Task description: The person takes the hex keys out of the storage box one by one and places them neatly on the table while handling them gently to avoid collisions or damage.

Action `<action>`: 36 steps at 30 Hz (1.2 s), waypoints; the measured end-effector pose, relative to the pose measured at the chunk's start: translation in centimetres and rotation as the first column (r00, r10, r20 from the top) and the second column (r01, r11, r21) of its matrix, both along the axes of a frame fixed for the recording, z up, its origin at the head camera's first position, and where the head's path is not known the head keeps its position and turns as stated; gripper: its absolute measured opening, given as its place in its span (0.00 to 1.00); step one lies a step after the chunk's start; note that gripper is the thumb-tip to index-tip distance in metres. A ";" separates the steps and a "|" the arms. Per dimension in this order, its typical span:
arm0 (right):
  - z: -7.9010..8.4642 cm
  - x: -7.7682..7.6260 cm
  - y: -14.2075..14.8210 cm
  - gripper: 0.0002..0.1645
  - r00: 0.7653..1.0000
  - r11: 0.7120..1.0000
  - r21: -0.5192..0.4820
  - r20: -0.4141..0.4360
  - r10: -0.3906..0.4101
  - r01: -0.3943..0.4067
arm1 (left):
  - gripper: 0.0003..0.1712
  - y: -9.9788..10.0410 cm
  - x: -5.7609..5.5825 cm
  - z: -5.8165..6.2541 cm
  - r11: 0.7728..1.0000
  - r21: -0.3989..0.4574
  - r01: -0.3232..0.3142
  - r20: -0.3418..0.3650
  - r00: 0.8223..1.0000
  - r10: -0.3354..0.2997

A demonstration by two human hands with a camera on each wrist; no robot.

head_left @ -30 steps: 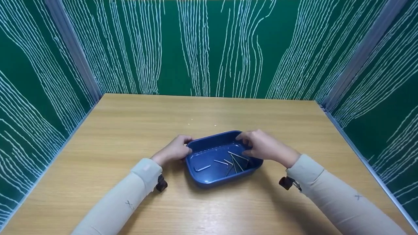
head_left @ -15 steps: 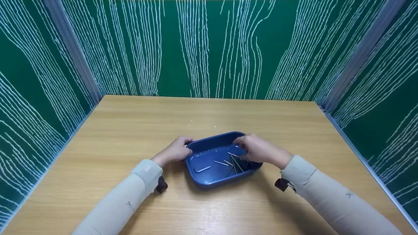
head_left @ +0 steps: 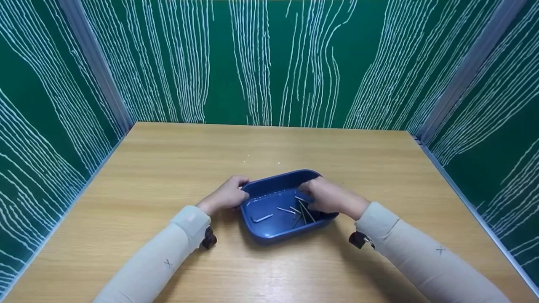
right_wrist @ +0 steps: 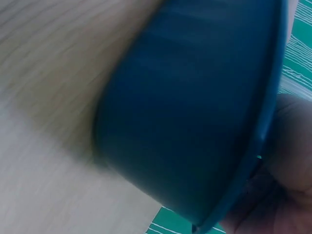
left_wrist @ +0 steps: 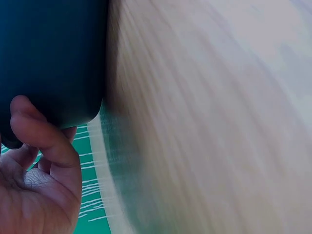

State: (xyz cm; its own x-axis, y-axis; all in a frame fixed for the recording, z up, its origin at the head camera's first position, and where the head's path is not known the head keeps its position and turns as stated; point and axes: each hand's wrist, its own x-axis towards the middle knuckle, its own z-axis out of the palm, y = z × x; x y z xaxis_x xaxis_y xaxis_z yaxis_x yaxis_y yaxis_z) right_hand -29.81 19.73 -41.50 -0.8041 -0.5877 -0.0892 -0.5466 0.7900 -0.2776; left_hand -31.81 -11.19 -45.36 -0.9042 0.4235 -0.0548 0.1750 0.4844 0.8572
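A blue plastic tray (head_left: 263, 205) sits at an angle on the wooden table, several metal hex keys inside. One L-shaped hex key (head_left: 263, 218) lies apart at the tray's left; the others cluster on the right. My left hand (head_left: 225, 194) grips the tray's left end, fingers curled at its rim and wall in the left wrist view. My right hand (head_left: 330, 196) reaches over the right end into the tray, thumb and forefinger apart beside the clustered hex keys (head_left: 304, 210). In the right wrist view the tray's outer wall (right_wrist: 185, 107) hides those fingertips.
The wooden table (head_left: 168, 155) runs to green walls (head_left: 290, 63) with white wavy lines at the back and sides. A few tiny white specks (head_left: 278, 163) lie beyond the tray. Dark wrist cameras (head_left: 358, 240) hang under both sleeves.
My right hand has moved left and deeper into the tray, covering more of the right-hand hex keys. My left hand and the tray have stayed almost still.
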 end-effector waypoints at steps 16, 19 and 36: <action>-2.0 -1.0 -0.5 0.23 0.995 0.997 0.048 -0.071 0.064 -0.061 | 0.19 -0.2 0.1 -0.1 1.000 -0.026 0.002 -0.020 1.000 -0.003; -2.2 -1.3 -0.6 0.22 0.995 0.997 0.056 -0.076 0.060 -0.055 | 0.18 -0.2 0.1 -0.1 1.000 -0.027 0.002 -0.024 1.000 -0.003; -2.7 -2.1 -1.3 0.06 0.988 0.995 -0.032 -0.126 0.093 -0.098 | 0.17 -0.1 -0.1 -0.3 1.000 0.017 -0.002 0.006 1.000 0.002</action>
